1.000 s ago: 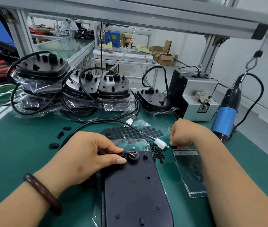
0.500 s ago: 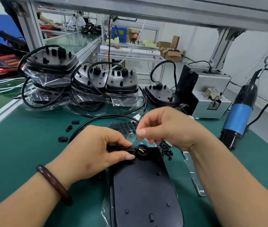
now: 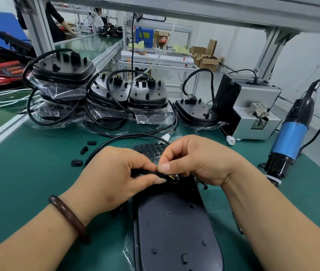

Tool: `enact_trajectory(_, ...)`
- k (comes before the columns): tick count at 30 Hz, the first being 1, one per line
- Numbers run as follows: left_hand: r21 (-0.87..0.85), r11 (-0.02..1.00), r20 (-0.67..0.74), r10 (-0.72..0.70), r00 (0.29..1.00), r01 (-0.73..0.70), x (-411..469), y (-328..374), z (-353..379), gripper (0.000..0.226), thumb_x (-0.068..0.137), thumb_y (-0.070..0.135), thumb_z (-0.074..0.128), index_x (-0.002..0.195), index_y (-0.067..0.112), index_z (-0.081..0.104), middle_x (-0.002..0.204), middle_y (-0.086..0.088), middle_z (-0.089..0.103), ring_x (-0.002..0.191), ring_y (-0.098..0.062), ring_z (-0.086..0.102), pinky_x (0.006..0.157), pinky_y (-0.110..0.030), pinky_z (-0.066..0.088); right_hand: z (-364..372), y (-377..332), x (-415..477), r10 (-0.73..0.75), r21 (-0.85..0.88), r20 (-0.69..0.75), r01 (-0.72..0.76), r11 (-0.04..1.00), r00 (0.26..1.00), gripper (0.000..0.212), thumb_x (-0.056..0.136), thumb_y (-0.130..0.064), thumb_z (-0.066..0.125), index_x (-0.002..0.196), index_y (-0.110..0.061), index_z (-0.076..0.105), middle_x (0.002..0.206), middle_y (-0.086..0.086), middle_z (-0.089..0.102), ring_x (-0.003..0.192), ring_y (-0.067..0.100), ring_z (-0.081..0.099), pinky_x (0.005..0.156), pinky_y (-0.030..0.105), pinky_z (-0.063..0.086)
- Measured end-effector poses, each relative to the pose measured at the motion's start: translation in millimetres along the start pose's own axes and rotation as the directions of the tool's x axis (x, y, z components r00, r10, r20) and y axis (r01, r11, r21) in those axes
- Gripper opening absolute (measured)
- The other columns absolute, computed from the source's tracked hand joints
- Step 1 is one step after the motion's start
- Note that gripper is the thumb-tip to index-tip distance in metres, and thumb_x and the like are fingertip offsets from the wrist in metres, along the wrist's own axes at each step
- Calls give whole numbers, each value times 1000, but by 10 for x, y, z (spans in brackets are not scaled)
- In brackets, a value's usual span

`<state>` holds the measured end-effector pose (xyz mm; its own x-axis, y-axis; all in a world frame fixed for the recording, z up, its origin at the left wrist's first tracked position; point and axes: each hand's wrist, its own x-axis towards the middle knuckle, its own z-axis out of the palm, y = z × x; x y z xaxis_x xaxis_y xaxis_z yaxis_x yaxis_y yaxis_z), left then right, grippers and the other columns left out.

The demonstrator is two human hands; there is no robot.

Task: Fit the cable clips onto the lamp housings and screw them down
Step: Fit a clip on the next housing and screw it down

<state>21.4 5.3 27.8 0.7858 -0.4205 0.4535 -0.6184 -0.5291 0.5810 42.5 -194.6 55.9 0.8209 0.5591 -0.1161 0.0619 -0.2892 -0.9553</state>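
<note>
Together, gripped black cable (image 3: 145,171) in left hand (image 3: 112,177) over lamp housing (image 3: 174,227) end, pinched it with right hand (image 3: 200,161) just beside left thumb, above green bench (image 3: 28,173).

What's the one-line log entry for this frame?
left hand: pinches cable | right hand: pinches at cable | lamp housing: on bench | screwdriver: hanging, untouched
</note>
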Motion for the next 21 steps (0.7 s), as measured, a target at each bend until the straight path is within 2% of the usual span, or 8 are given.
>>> enact_trajectory(4, 34, 999, -19, 20, 1000, -19, 1, -1, 6, 33, 67, 62, 61, 80, 35, 75, 68, 15, 68, 64, -3, 63, 59, -28, 52, -3, 9, 5, -3, 0, 6, 3, 1000, 1000, 6, 67, -16, 72, 64, -22, 74, 61, -5, 62, 53, 3, 49, 49, 16, 32)
enact_trajectory(10, 65, 996, -30, 55, 998, -53, -2, 11, 3, 32, 70, 61, 60, 80, 35, 76, 68, 15, 67, 64, -2, 62, 58, -28, 53, -8, 4, -2, -10, -40, 17, 10, 999, 1000, 6, 67, -17, 72, 64, -22, 74, 61, -5, 62, 54, 4, 49, 49, 14, 34)
enact_trajectory(15, 136, 984, -65, 127, 990, -117, 0, 8, 14, 36, 74, 58, 60, 81, 27, 77, 70, 14, 68, 64, -4, 63, 57, -29, 54, -5, -5, -3, -3, -49, 38, 5, 999, 999, 8, 69, -15, 72, 69, -21, 67, 65, -4, 59, 54, 4, 48, 48, 12, 36)
enact_trajectory(19, 158, 972, -93, 188, 978, -172, -1, 13, 26, 33, 76, 52, 63, 80, 23, 76, 71, 13, 68, 64, -5, 64, 57, -29, 54, -36, 13, -15, 15, -30, 47, -13, 999, 999, 19, 81, -1, 70, 72, -17, 65, 62, -7, 59, 55, 3, 49, 49, 13, 34)
enact_trajectory(21, 141, 971, -91, 207, 974, -193, -5, 16, 26, 30, 75, 49, 65, 81, 22, 76, 71, 12, 68, 64, -7, 64, 56, -29, 53, -44, 10, -23, 28, -37, 66, -26, 999, 997, 18, 83, 2, 67, 76, -15, 64, 65, -6, 59, 57, 3, 48, 52, 14, 34)
